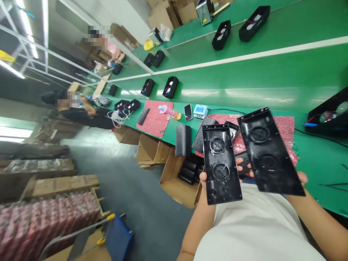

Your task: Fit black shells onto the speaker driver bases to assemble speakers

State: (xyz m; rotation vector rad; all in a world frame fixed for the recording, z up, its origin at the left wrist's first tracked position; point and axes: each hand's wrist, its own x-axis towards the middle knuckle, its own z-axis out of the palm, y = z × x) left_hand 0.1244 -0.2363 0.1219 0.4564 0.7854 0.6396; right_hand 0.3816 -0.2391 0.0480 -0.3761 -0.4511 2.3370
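Note:
My left hand (pixel 203 178) is closed around the edges of a black plastic speaker cover (pixel 221 158). Two round grilles show on the cover's inner face. A second black plastic speaker cover (pixel 272 154), tilted, is gripped in my right hand (pixel 302 177). The two covers are held side by side above the bench edge, apart from each other, with part of each hand hidden behind them. Beneath and behind them lie red bubble wrap (pixel 285 127) and more dark cover parts (pixel 201 136). Another dark cover (pixel 183 139) rests at the bench edge, left of my hands.
Black speaker boxes (pixel 170 87) stand along the green bench (pixel 231 79). A phone (pixel 187 112), a small blue-white device (pixel 201 111) and a bottle (pixel 170 111) lie ahead. Below the edge is a cardboard box (pixel 171 185) with black parts. A person (pixel 81 112) works farther left.

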